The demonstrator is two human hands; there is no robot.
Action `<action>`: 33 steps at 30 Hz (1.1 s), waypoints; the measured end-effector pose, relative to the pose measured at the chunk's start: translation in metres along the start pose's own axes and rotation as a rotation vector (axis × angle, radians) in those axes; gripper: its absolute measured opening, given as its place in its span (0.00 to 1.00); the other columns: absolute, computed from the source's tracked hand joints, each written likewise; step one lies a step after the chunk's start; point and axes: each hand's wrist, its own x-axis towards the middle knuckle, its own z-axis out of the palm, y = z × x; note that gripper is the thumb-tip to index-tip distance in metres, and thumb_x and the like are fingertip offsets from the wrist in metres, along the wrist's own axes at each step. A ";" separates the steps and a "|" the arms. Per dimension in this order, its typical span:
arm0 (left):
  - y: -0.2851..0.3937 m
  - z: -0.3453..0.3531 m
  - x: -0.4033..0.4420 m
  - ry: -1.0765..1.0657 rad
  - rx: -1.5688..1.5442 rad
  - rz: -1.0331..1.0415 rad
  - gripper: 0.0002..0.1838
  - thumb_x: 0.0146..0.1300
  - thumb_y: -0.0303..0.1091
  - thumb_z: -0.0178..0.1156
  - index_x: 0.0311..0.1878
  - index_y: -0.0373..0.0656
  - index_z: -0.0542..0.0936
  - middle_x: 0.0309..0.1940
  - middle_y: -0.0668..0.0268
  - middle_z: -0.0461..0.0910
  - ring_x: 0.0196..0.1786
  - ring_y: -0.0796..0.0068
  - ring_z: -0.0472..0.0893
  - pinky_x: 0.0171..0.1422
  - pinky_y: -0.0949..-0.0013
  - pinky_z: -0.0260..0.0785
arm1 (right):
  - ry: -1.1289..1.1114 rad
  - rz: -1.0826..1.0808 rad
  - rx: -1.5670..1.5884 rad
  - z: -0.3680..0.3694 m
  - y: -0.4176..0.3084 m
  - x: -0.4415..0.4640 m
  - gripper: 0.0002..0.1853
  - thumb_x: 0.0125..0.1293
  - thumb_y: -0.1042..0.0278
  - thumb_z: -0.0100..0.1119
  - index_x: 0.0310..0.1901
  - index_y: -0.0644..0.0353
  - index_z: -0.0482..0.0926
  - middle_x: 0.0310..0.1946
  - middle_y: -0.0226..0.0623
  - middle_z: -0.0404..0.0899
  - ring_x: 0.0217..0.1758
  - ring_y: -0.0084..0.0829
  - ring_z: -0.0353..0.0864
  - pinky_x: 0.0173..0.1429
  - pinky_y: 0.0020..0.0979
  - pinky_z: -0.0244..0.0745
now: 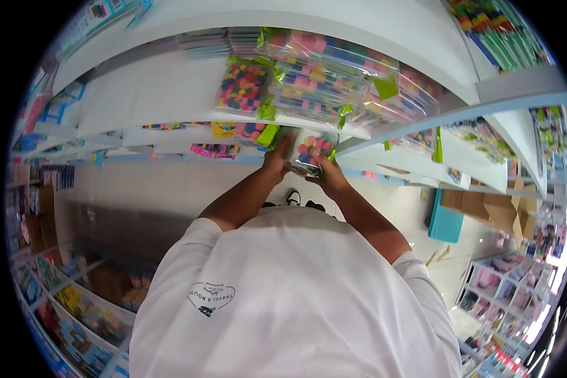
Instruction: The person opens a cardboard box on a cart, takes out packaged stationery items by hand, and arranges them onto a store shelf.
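Both my hands hold a clear pack of small coloured balls (313,146) just below the edge of a white shelf. My left hand (277,157) grips the pack's left side, and my right hand (327,175) has its lower right side, the thumb lying on the front. Pink, yellow and blue pieces show through the plastic. Close by my left hand, another pack of coloured pieces (252,132) with a green label sits on the lower shelf. Above, a pack of small coloured cubes (242,86) leans at the end of several stacked packs (321,82).
A white shelf board (145,94) runs across in front of me, with a blue-edged divider (422,120) to the right. On the floor at right are a turquoise stool (445,217) and an open cardboard box (485,205). Stocked shelves (94,309) stand behind at left.
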 end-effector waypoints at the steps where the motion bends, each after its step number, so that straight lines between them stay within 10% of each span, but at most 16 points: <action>1: -0.006 0.002 0.008 0.003 -0.086 0.126 0.30 0.67 0.53 0.66 0.63 0.43 0.76 0.55 0.63 0.81 0.53 0.67 0.83 0.51 0.59 0.81 | -0.082 -0.161 -0.019 0.002 -0.001 0.016 0.35 0.67 0.37 0.60 0.70 0.42 0.66 0.65 0.28 0.74 0.63 0.32 0.76 0.62 0.48 0.73; 6: 0.002 0.017 -0.006 -0.079 -0.081 0.092 0.32 0.73 0.64 0.49 0.67 0.50 0.73 0.59 0.63 0.80 0.57 0.63 0.82 0.58 0.55 0.78 | -0.014 0.008 -0.078 -0.003 -0.019 0.037 0.31 0.64 0.39 0.63 0.65 0.40 0.70 0.56 0.26 0.77 0.54 0.30 0.78 0.56 0.45 0.72; 12: 0.020 0.041 -0.041 0.096 -0.058 -0.195 0.40 0.70 0.73 0.39 0.68 0.50 0.72 0.60 0.59 0.78 0.56 0.57 0.80 0.65 0.42 0.74 | 0.086 0.162 -0.274 0.000 -0.043 0.033 0.42 0.60 0.30 0.61 0.71 0.43 0.66 0.70 0.36 0.66 0.72 0.47 0.66 0.67 0.64 0.63; 21: 0.039 0.079 -0.052 -0.101 -0.343 -0.189 0.36 0.72 0.65 0.38 0.71 0.48 0.68 0.67 0.57 0.71 0.70 0.53 0.73 0.70 0.46 0.70 | -0.074 0.396 -0.389 0.004 -0.072 0.051 0.51 0.57 0.24 0.60 0.77 0.44 0.59 0.77 0.41 0.56 0.79 0.55 0.54 0.69 0.76 0.52; 33: 0.023 0.104 -0.007 0.013 -0.808 0.155 0.33 0.68 0.59 0.41 0.64 0.43 0.73 0.61 0.56 0.76 0.65 0.53 0.75 0.72 0.52 0.67 | 0.149 -0.104 -0.505 -0.005 -0.030 0.062 0.38 0.64 0.36 0.63 0.67 0.53 0.69 0.57 0.35 0.78 0.55 0.34 0.78 0.47 0.40 0.78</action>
